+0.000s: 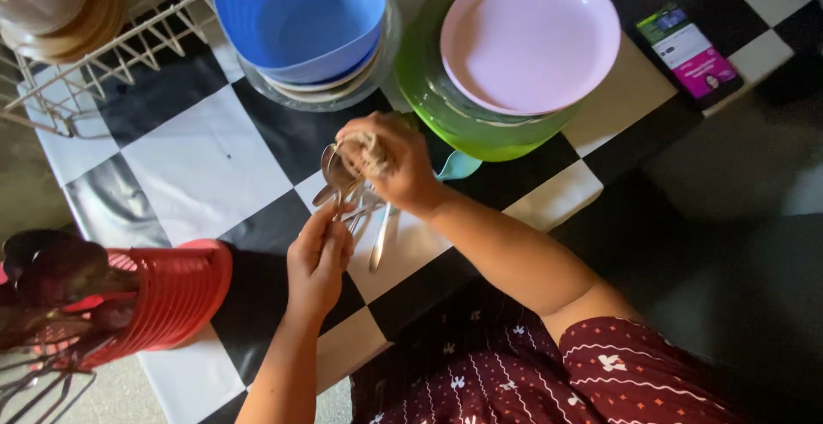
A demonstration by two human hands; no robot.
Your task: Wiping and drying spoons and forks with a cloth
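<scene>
- Head view: right hand (390, 162) curled tight around a bundle of metal spoons (343, 186), with a scrap of beige cloth (369, 145) bunched in the same grip near the spoon bowls.
- Left hand (317, 257) just below, fingers pinched on the lower handles; both hands held above the black-and-white checked tablecloth (206, 154).
- Spoons: stiff, thin, probably light but slick; a loose bundle could fan out or slide, so best taken around the middle of the handles.
- One handle (380, 240) hangs lower than the rest.
- Near: blue bowl (296, 12) on stacked plates, pink plate (530, 36) on a green bowl (480, 124), phone (688, 54) at right.
- Left edge: red ribbed utensil holder (176, 291), white wire rack (103, 55).
</scene>
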